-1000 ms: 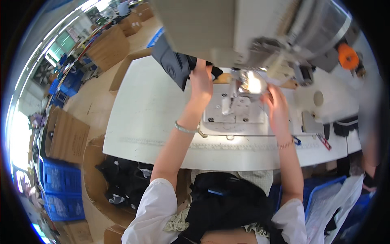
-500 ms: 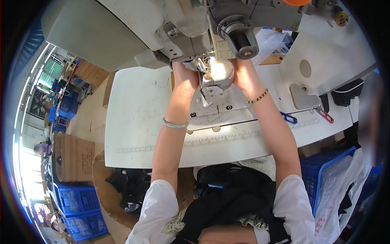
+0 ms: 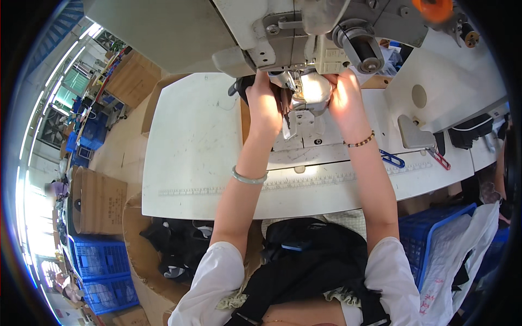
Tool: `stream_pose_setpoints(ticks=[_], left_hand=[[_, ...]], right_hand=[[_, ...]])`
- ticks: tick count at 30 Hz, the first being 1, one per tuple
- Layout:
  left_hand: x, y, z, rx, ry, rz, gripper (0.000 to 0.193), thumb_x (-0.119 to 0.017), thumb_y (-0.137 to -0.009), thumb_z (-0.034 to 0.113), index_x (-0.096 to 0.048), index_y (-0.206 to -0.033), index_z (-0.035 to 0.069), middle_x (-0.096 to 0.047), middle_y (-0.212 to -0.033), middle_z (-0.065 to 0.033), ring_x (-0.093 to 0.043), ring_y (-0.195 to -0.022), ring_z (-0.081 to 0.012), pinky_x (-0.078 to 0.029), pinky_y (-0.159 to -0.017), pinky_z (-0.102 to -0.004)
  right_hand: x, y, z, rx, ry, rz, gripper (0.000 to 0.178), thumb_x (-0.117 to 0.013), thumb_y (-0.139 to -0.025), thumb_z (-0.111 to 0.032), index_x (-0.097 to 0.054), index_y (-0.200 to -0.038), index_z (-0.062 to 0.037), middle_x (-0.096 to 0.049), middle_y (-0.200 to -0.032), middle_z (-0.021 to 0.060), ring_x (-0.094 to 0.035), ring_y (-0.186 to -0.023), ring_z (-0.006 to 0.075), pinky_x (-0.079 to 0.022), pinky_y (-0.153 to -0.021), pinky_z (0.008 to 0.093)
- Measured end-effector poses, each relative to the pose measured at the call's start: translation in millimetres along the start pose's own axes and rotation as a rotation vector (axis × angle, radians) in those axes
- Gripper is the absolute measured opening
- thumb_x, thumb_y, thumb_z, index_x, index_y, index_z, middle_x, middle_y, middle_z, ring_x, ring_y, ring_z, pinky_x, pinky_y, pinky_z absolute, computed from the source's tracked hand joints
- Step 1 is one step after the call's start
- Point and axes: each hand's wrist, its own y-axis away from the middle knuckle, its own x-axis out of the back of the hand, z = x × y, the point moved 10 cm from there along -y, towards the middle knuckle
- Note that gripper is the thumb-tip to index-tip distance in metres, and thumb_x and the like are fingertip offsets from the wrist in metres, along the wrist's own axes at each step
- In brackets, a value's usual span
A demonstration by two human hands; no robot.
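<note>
My left hand (image 3: 265, 106) is at the left side of the sewing machine's needle area, its fingers closed on black fabric (image 3: 243, 87) that shows beside the wrist. Opposite it, my right hand (image 3: 345, 98) curls its fingers in behind the brightly lit metal sewing bed (image 3: 315, 89); what they hold is hidden there. Between both hands stand the presser foot and needle parts (image 3: 293, 84) of the sewing machine (image 3: 283, 32). A black thread bobbin (image 3: 365, 50) sits on the machine's front.
The white table (image 3: 190, 136) carries a printed ruler strip (image 3: 310, 182). Blue thread snips (image 3: 392, 158) and a red-handled tool (image 3: 439, 158) lie at right. Below stand a carton (image 3: 136, 239) of black pieces and a blue crate (image 3: 429, 233). Black cloth (image 3: 315, 255) covers my lap.
The view has shifted, so the machine sits farther right and higher in the picture. Black fabric now shows beside my left hand, and more of my right fingers can be seen.
</note>
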Motion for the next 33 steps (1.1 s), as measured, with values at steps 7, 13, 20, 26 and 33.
stream_pose_setpoints(ticks=[7,13,20,26,33], left_hand=[[4,3,7,-0.105,-0.272,0.046,0.029,-0.038,-0.086,0.026,-0.048,-0.070,0.004,-0.045,-0.058,-0.0032,-0.040,-0.046,-0.0107,-0.034,-0.042,-0.0248],[1,16,15,-0.195,-0.201,0.130,0.033,-0.042,-0.085,0.025,-0.043,-0.058,0.005,-0.033,-0.043,0.0002,-0.029,-0.036,-0.0082,-0.027,-0.037,-0.0235],[10,24,8,-0.181,-0.166,0.166,0.025,-0.047,-0.081,0.023,-0.044,-0.062,0.008,-0.033,-0.047,0.0023,-0.029,-0.040,-0.0071,-0.028,-0.040,-0.0233],[10,40,1,-0.131,-0.105,0.271,0.015,-0.048,-0.083,0.018,-0.057,-0.079,0.006,-0.047,-0.068,0.0035,-0.038,-0.056,-0.0032,-0.031,-0.049,-0.0189],[9,61,27,-0.409,-0.361,0.237,0.018,-0.051,-0.082,0.016,-0.060,-0.093,0.006,-0.047,-0.075,0.0058,-0.037,-0.061,-0.0007,-0.031,-0.054,-0.0171]], right_hand=[[20,-5,4,0.030,-0.254,0.036,0.011,-0.043,-0.080,-0.005,-0.053,-0.081,0.0008,-0.033,-0.058,-0.0032,-0.028,-0.050,0.0055,-0.025,-0.046,0.0190],[12,4,-9,0.172,-0.226,-0.056,0.012,-0.044,-0.079,-0.002,-0.053,-0.074,0.0033,-0.035,-0.058,-0.0027,-0.028,-0.050,0.0052,-0.023,-0.047,0.0184],[18,12,-12,0.271,-0.098,-0.048,0.014,-0.043,-0.075,0.001,-0.055,-0.076,0.0066,-0.042,-0.061,0.0004,-0.030,-0.053,0.0049,-0.026,-0.050,0.0180],[22,12,-15,0.334,0.105,-0.072,0.007,-0.047,-0.077,-0.003,-0.051,-0.071,-0.0021,-0.038,-0.060,-0.0031,-0.030,-0.051,0.0042,-0.026,-0.048,0.0181],[21,31,-1,-0.091,-0.001,-0.006,0.014,-0.053,-0.077,-0.010,-0.057,-0.066,-0.0024,-0.032,-0.053,-0.0058,-0.023,-0.046,0.0035,-0.018,-0.046,0.0206]])
